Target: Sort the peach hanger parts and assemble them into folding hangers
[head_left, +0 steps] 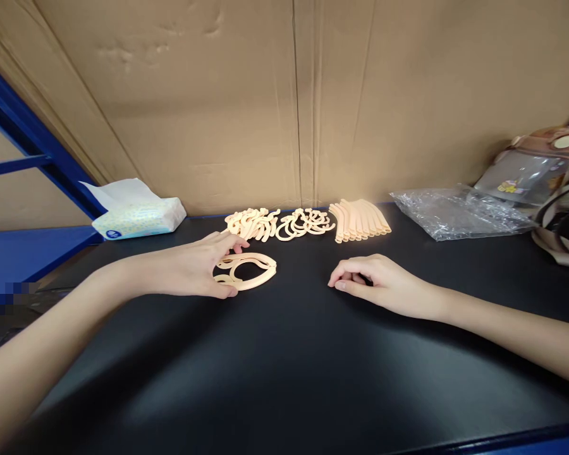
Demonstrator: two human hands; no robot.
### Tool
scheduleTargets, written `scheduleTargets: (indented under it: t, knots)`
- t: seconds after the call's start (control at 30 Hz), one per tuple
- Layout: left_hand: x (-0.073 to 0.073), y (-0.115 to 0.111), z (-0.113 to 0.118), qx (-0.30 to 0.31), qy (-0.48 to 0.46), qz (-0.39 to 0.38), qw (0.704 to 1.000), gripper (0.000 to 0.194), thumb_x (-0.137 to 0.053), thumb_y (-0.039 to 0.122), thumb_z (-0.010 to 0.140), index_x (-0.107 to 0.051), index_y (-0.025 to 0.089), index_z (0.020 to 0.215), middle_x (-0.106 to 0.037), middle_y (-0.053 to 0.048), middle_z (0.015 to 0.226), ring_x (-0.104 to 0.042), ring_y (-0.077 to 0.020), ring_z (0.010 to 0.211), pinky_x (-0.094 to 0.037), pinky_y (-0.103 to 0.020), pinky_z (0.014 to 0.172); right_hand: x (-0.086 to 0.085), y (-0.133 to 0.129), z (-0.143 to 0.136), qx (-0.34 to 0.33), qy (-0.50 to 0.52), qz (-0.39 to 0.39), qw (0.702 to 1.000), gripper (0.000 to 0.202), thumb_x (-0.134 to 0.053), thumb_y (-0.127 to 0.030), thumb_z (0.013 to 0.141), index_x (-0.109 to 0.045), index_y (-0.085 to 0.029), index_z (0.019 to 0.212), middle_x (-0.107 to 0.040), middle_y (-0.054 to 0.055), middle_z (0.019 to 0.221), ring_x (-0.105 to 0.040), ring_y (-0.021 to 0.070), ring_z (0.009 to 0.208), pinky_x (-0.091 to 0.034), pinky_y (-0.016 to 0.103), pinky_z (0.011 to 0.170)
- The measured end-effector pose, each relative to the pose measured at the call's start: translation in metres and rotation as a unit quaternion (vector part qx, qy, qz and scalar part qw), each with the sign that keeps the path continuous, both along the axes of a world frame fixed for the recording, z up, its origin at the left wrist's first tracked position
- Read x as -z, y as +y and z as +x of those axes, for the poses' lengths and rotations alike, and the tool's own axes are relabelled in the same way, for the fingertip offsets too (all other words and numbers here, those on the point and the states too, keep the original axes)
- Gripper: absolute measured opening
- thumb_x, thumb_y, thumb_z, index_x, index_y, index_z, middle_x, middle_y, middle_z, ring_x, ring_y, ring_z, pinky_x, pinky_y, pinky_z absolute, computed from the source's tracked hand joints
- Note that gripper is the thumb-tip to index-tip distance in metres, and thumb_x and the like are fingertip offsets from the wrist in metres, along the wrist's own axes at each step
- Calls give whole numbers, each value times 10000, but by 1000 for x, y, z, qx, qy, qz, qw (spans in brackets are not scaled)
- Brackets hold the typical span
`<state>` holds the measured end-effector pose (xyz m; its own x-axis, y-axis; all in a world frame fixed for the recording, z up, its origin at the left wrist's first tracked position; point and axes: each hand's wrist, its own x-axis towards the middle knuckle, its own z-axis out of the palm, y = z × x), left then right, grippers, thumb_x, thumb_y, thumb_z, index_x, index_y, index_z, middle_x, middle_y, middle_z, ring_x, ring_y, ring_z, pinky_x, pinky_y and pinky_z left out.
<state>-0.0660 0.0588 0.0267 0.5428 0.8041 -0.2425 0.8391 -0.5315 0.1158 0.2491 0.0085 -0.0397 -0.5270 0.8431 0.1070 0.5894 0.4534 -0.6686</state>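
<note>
Your left hand (208,265) spans the peach-coloured, curved plastic piece with an open loop-shaped middle (262,278) on the smooth black tabletop (284,360), thumb at its near edge and fingers at its far edge, though you cannot tell how firmly it is gripped. Your right hand (379,282) lies well apart from it, loosely closed with nothing visible in its fingers. Beyond your hands, near the brown cardboard wall (218,126), sit two heaps of peach curved parts (268,231) (313,222) and a neat row of peach plastic tubes (360,221).
</note>
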Motion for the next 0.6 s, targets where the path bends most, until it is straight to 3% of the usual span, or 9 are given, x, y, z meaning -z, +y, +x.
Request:
scheduleTargets:
  t: [0.23,0.43,0.5,0.6]
  knots:
    - [2,1,-4,13,-1,10,1000,661,-567,488,763,-413,236,1355,-478,-116,1374,-526,-295,1197,-449,-364,940,-1,-1,-1,-27,-53,71,996,206,-464,-315,926,-637,-206,942,-556,-19,683,-499,111,610,-361,234,589]
    - [2,4,-6,9,-21,8,1000,761,-574,582,773,-321,271,1419,-416,-82,1429,-439,-289,1269,-388,-366,1005,0,-9,-3,-42,-119,144,982,211,-434,-280,931,-614,-210,1016,-611,17,780,-566,144,682,-395,257,635]
    - [2,6,-4,5,-41,37,998,705,-552,618,785,-377,278,1377,-472,-70,1369,-452,-293,1239,-397,-366,979,-6,-9,-4,-14,-151,156,976,227,-430,-304,930,-612,-217,1034,-636,17,780,-576,146,654,-394,263,617]
    - [4,12,-2,-35,-83,100,991,609,-477,642,826,-466,246,1288,-545,-84,1257,-503,-302,1141,-419,-373,908,-26,4,5,85,-178,162,967,257,-441,-390,919,-620,-229,1007,-652,-3,696,-579,148,592,-374,268,575]
